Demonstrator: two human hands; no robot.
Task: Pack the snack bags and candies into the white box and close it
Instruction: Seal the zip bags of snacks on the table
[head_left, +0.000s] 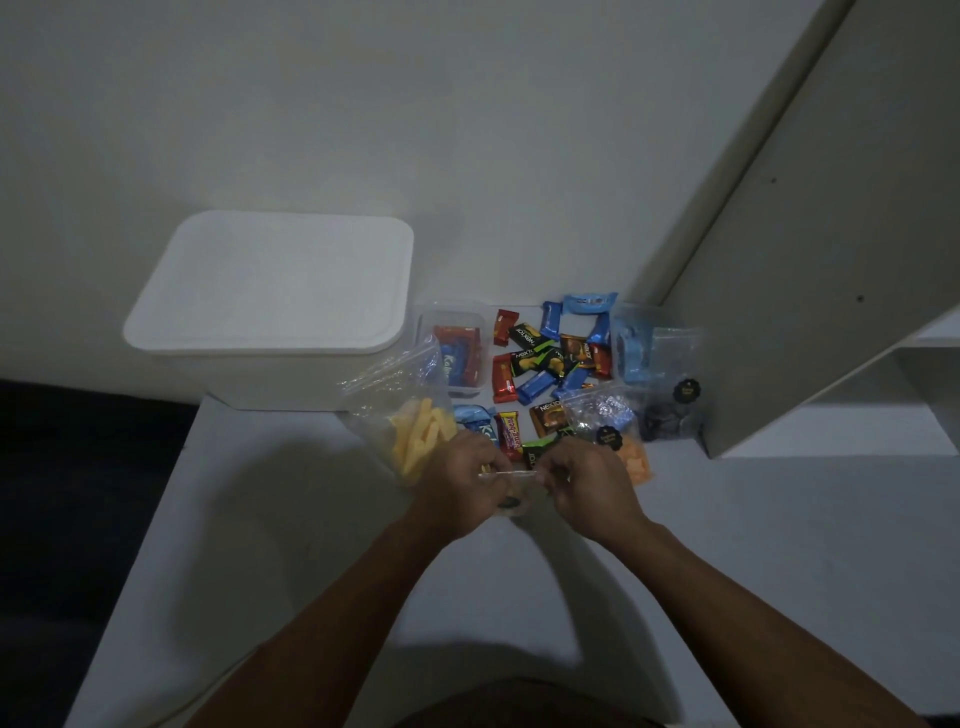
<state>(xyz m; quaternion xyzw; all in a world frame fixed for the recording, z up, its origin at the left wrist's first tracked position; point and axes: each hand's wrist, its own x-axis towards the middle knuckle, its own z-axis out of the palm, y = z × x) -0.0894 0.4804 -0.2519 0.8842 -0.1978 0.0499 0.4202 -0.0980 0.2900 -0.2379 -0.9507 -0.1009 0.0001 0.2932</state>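
The white box (270, 306) stands at the back left of the table with its lid on. Right of it lies a heap of small wrapped candies (545, 358) in red, blue, black and orange. A clear bag of yellow sticks (410, 436) leans beside the box. My left hand (460, 480) and my right hand (589, 480) pinch the two ends of the top edge of a small clear snack bag (511, 486) between them, close to the table. Its contents are mostly hidden by my fingers.
A clear tub (457, 348) holds red and blue packets. More clear bags sit at the right: one with blue-wrapped sweets (605, 413), one with dark pieces (670, 410), one with orange pieces (636, 462). A tall white panel (810, 270) rises at the right. The table's left edge drops to a dark floor.
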